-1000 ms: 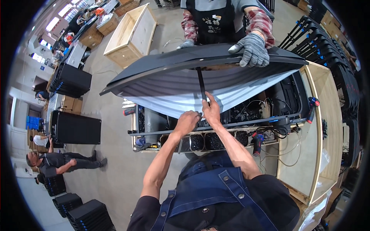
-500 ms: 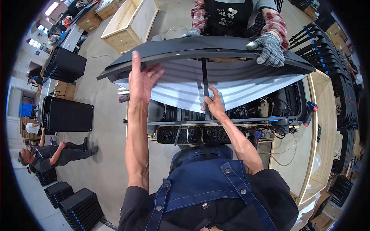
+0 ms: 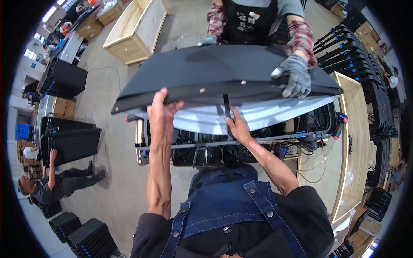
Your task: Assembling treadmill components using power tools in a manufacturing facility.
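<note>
A long black fabric-covered panel (image 3: 189, 69) slants across in front of me, its near edge raised and its pale underside (image 3: 193, 118) showing below. My left hand (image 3: 161, 114) grips the near edge left of the middle, the fingers partly under it. My right hand (image 3: 238, 125) is closed around a narrow black bar (image 3: 227, 107) that runs from below the panel down to a dark frame rail (image 3: 185, 145). Opposite me, a co-worker's gloved hand (image 3: 297, 76) lies on the panel's right part. Their other gloved hand (image 3: 208, 40) rests at its far edge.
Black bins (image 3: 183, 157) stand before me below the frame. Power drills (image 3: 340, 124) sit at the bench's right end, beside a wooden crate (image 3: 355, 150). Another wooden crate (image 3: 135, 32) stands far left. A person (image 3: 51, 180) handles black panels (image 3: 71, 144) at left.
The panel's near edge has come down toward me, so more of its black top shows. My left hand has lowered with it. The co-worker's right-side glove has moved down too.
</note>
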A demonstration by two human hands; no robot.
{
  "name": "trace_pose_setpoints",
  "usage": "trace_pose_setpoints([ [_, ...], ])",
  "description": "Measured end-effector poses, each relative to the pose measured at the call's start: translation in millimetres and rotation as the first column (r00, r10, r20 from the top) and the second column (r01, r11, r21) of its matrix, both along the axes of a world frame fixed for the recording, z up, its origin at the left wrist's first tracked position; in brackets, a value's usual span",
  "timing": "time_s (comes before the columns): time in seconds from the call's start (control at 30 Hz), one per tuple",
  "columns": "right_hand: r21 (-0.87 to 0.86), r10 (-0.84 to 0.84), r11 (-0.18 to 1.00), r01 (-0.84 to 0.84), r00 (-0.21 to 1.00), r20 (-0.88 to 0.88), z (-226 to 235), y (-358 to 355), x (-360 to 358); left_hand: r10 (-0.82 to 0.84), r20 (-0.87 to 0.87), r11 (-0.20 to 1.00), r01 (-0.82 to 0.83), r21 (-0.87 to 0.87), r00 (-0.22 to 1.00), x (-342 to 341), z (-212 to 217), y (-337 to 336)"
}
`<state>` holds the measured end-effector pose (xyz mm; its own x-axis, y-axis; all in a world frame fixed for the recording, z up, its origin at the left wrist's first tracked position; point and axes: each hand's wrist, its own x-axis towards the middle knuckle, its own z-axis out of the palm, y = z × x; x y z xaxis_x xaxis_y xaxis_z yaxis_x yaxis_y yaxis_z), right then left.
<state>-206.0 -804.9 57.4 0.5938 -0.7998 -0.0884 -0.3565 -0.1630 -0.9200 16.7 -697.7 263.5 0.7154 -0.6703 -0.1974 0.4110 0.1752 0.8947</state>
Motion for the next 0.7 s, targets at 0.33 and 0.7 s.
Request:
trace_pose_setpoints([
  [0.33, 0.676, -0.718, 0.679, 0.287, 0.453, 0.529, 49.5, -90.7, -239.5, 0.203, -0.451, 0.976, -0.217, 0.022, 0.869, -42.4, -134.1, 68.1],
  [0.7, 0.485, -0.773, 0.581, 0.653, 0.630, 0.077, 65.7, -131.6, -322.9, 0.374, -0.160, 0.905, -0.322, 0.279, 0.914, -47.7, -183.8, 96.3],
])
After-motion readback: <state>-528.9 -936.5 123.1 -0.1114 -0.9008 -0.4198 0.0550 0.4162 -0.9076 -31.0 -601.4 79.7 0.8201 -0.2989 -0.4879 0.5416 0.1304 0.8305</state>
